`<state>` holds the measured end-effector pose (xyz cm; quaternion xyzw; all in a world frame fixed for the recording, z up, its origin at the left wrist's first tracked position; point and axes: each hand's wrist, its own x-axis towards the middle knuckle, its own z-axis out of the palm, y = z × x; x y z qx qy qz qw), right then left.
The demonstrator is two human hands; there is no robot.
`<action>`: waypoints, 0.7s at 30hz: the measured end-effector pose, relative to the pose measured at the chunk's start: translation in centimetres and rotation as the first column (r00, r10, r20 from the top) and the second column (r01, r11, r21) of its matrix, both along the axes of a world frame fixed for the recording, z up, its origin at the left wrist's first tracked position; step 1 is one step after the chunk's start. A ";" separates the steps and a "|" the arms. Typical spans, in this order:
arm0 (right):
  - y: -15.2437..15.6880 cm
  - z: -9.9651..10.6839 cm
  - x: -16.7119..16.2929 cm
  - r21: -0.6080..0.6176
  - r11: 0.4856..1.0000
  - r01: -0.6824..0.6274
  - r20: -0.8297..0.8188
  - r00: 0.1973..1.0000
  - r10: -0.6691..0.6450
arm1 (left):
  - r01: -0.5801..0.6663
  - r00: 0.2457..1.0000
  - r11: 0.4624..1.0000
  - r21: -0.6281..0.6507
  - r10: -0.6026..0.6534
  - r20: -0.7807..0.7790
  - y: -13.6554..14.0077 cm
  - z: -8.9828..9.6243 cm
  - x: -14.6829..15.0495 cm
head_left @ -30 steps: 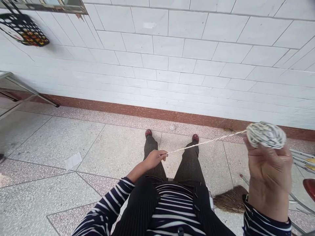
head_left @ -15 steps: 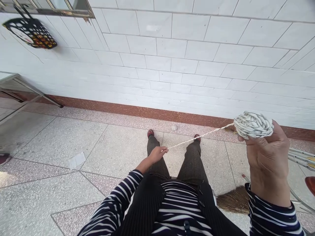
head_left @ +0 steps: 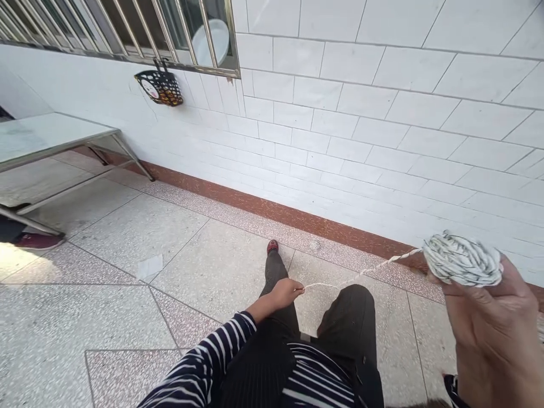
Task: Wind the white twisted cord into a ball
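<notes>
My right hand holds up a wound bundle of white rope with dark flecks, its fingers and thumb closed around the underside. From the bundle a single twisted strand runs left and sags a little before it reaches my left hand. There the fingers pinch the strand's end, in front of my left thigh. The wrapped fingers hide part of the bundle's underside.
To the left stands a metal-legged table against the white tiled wall. A black basket hangs from the barred window. Paper lies on the floor; another person's shoe shows by the table leg.
The view has swung left, bringing more of the table and window in. The strand was straight and taut and now sags. My right knee has come up in a step.
</notes>
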<state>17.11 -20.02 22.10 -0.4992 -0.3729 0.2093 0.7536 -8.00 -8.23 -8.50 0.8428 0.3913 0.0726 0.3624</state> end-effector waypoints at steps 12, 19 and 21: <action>2.9 -4.2 4.2 -0.095 0.986 -0.140 -0.125 0.984 0.128 | -0.072 0.936 0.979 0.193 0.000 0.351 -0.7 12.7 1.2; 3.4 -6.4 5.0 -0.135 0.986 -0.101 -0.168 0.983 0.078 | -0.200 0.861 0.965 0.169 0.091 0.500 -0.6 17.6 0.9; 3.3 -6.5 5.8 -0.130 0.988 -0.085 -0.152 0.986 0.065 | -0.215 0.846 0.966 0.141 0.112 0.521 0.1 18.0 0.9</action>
